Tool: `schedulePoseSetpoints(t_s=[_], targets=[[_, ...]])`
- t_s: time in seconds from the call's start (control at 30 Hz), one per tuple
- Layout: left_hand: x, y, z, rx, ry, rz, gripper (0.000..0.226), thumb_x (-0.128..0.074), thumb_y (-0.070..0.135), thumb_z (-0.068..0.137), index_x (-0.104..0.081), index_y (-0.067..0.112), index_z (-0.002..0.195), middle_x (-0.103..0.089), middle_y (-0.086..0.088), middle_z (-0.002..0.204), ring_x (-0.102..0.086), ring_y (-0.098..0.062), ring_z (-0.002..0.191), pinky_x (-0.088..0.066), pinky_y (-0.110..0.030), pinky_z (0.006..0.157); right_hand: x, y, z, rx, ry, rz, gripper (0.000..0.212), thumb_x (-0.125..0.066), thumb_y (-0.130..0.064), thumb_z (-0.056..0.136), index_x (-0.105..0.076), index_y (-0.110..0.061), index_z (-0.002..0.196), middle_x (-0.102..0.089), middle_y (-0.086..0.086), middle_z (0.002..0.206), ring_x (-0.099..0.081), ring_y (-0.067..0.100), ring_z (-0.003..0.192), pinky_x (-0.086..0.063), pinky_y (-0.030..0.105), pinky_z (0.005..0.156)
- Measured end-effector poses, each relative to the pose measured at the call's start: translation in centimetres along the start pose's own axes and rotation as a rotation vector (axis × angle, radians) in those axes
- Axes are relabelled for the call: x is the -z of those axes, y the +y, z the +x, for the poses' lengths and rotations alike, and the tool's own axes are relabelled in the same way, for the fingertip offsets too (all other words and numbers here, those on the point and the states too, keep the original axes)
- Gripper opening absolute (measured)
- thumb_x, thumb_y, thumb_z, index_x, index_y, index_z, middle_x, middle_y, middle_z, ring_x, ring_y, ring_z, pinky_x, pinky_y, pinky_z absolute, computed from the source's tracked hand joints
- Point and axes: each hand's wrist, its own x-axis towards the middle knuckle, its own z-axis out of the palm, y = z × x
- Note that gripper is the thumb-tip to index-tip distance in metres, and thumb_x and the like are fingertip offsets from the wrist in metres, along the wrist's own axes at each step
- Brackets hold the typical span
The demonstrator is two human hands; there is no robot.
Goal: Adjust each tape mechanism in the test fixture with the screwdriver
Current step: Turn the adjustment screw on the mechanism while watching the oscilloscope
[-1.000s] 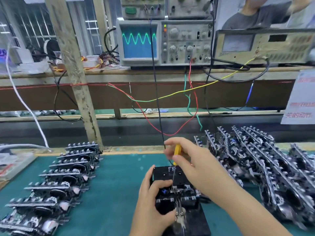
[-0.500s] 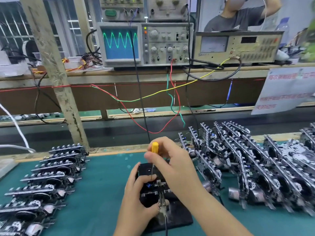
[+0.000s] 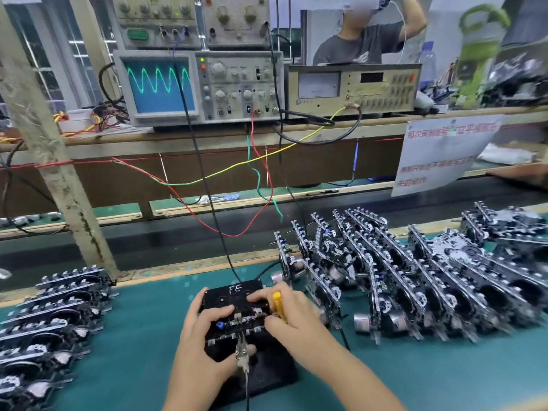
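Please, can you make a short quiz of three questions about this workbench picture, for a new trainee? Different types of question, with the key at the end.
1. True or false: the right hand holds a screwdriver with a yellow handle.
2. Which letters are written in white on the black cassette in the test fixture? A) FE B) CR C) OK
3. Fill in: the oscilloscope screen shows a green ____ on a blue background.

Key
1. True; the fingers are curled round it.
2. A. The left hand grips the tape mechanism just below that cassette.
3. Wave.
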Motion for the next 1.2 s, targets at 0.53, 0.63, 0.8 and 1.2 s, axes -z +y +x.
schedulePoseSetpoints(t_s=[0.53,0.63,0.8,1.2], targets=[[-0.1,0.0,0.1,0.002,-0.014,-0.002,0.074,-0.098,0.016,0.056,-0.062,0.056,0.106,-0.029,0.031,0.154,-0.034,0.018,0.135,-0.037,-0.032,0.106,0.1,1.0,0.2,0.058,-0.030,0.100,0.030,-0.055,-0.027,0.078,-0.030,-0.040,0.088,-0.055,-0.037,0.129,-0.047,0.035,0.079,-0.043,0.035,0.069],[0.0,0.0,0.1,0.004,-0.015,-0.001,0.073,-0.098,0.017,0.056,-0.062,0.055,0.106,-0.029,0.034,0.153,-0.034,0.020,0.132,-0.036,-0.032,0.105,0.0,1.4,0.2,0.064,-0.034,0.117,0.030,-0.055,-0.030,0.076,-0.031,-0.041,0.089,-0.057,-0.035,0.130,-0.053,0.040,0.091,-0.049,0.048,0.080],[-0.1,0.0,0.1,0.012,-0.018,-0.003,0.072,-0.098,0.018,0.057,-0.062,0.056,0.107,-0.028,0.034,0.153,-0.034,0.021,0.132,-0.037,-0.031,0.105,0.1,1.8,0.2,0.072,-0.031,0.104,0.033,-0.055,-0.028,0.077,-0.035,-0.050,0.091,-0.059,-0.025,0.131,-0.055,0.047,0.107,-0.049,0.056,0.090],[-0.1,-0.6,0.1,0.010,-0.007,0.017,0.072,-0.098,0.024,0.055,-0.063,0.053,0.111,-0.028,0.037,0.153,-0.035,0.021,0.131,-0.038,-0.033,0.103,0.5,2.0,0.2,0.093,-0.037,0.124,0.033,-0.056,-0.019,0.082,-0.032,-0.041,0.089,-0.055,-0.034,0.134,-0.052,0.051,0.114,-0.048,0.057,0.090]])
